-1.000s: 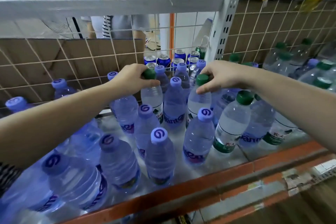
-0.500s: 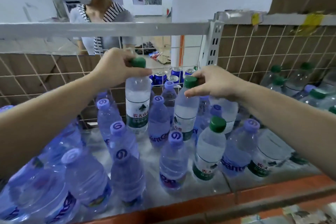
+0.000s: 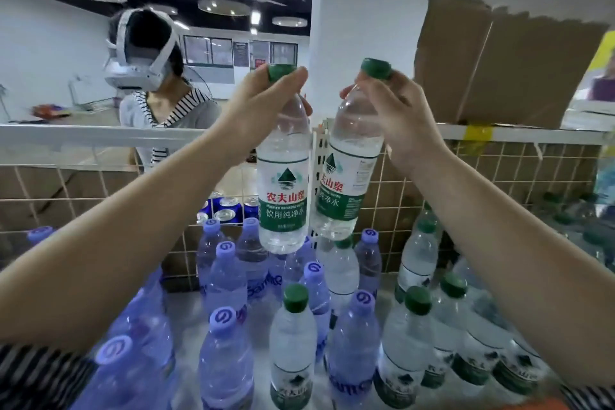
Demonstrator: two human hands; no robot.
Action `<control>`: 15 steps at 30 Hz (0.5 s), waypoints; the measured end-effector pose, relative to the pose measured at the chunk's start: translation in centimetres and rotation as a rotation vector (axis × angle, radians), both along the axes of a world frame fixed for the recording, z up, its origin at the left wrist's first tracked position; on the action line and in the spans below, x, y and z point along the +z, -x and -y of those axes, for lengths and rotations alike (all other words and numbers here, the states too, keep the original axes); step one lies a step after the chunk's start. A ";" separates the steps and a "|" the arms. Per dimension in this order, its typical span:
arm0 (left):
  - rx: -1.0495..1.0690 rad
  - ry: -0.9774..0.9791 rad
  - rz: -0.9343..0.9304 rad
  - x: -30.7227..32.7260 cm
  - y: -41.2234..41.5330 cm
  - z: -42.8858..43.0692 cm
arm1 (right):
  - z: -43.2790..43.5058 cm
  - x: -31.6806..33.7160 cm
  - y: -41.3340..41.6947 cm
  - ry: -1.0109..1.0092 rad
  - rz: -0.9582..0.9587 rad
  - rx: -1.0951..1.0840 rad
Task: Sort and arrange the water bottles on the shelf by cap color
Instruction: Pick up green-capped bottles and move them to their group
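Water bottles: two green-capped ones hang in the air, side by side above the purple-cap cluster. They are close together, and I can't tell if they touch. Left grip (image 3: 253, 106) is curled round the neck and cap of the left bottle (image 3: 283, 196). Right grip (image 3: 399, 116) holds the right bottle (image 3: 346, 183) the same way, slightly tilted.

On the shelf (image 3: 183, 306) below, purple-cap bottles (image 3: 226, 276) sit left and centre and green-cap bottles (image 3: 416, 336) bunch on the right. One stray green-cap bottle (image 3: 293, 336) stands among the purple.

Step looks like mid-transfer, pulling green caps out of the purple zone. Next move likely carries both right and sets them upright in the green group. Gaps there look tight, so lower them straight to avoid knocking neighbours. The stray comes after.
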State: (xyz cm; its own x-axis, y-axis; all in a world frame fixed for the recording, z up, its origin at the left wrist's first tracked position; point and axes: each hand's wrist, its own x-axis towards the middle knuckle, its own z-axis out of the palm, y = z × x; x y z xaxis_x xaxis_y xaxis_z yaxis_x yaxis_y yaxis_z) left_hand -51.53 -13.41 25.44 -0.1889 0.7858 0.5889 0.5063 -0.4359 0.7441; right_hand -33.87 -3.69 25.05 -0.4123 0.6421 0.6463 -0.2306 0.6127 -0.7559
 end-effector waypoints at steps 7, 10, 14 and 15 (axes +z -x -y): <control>-0.095 -0.026 0.115 0.0 -6.1 2.3 | 3.6 0.3 -5.4 -0.052 0.049 -0.078; -0.146 -0.016 0.124 -0.7 -7.2 3.9 | 6.0 -0.8 -7.1 -0.034 0.080 -0.069; -0.226 0.016 0.164 -2.8 -8.3 6.4 | 9.4 -3.4 -8.6 0.018 0.061 -0.081; -0.234 0.027 0.173 -3.5 -8.5 7.1 | 10.2 -4.1 -8.9 0.025 0.058 -0.088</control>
State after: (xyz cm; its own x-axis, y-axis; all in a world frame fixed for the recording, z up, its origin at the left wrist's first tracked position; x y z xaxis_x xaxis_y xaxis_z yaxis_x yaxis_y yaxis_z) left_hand -43.02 -20.47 21.90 -0.0962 0.8348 0.5422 0.2591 -0.5049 0.8234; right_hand -24.98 -13.88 20.91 -0.3900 0.6934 0.6059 -0.1320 0.6091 -0.7820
